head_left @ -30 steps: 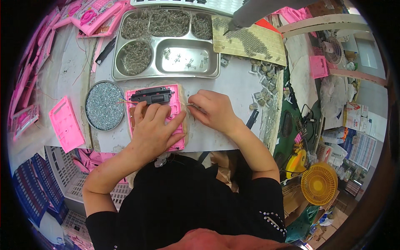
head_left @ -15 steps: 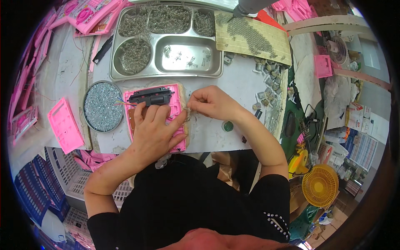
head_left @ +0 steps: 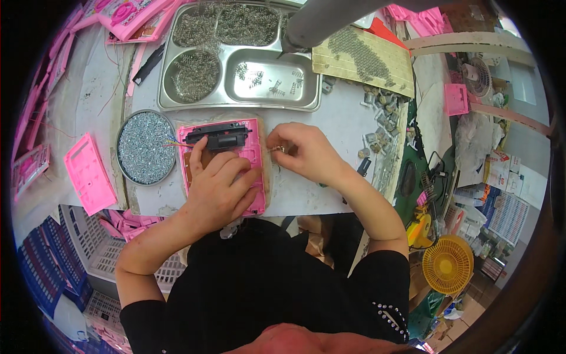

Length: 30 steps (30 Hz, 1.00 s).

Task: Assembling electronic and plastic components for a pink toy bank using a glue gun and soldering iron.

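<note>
Before me a pink plastic casing [head_left: 254, 154] lies on a pale cloth-like pad [head_left: 267, 177]. A black part [head_left: 227, 140] is set across its upper end, with thin coloured wires at its left. Over the casing's lower half rests my left hand [head_left: 218, 186], fingers apart, one stretched up towards the black part. Just right of the pad, my right hand [head_left: 309, 154] pinches small coiled metal springs [head_left: 277, 149] between thumb and fingers; how many cannot be made out. What lies under my left palm is hidden.
A steel compartment tray [head_left: 236, 107] with many springs stands behind the casing. A grey screwdriver-like tool [head_left: 330, 22] hangs over it. Left are a round dish of screws [head_left: 145, 147] and a pink panel [head_left: 90, 174]. Right are a spring-covered board [head_left: 401, 71] and small metal parts [head_left: 383, 121].
My right hand has moved a little right, away from the casing, with the springs. My left thumb and forefinger have drawn back from them. The grey tool now reaches lower across the tray.
</note>
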### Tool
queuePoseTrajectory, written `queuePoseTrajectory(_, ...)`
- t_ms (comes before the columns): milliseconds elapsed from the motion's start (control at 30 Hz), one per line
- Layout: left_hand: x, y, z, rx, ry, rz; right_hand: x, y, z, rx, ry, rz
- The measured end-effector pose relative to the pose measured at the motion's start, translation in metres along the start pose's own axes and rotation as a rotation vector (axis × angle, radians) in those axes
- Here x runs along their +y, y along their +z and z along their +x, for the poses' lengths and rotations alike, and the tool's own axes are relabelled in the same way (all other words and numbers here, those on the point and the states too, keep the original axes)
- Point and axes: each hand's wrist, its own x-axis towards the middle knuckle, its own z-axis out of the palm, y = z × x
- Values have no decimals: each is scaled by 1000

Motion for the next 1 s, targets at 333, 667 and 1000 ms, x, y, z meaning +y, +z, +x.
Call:
queuePoseTrajectory(333,3,6,1,15,-23,40,11,-1,2,-101,-57,65)
queuePoseTrajectory(667,6,12,2,0,-33,93,17,7,-2,-41,53,271)
queuePoseTrajectory(1000,6,13,3,2,-25,110,16,17,2,392,-551,-390)
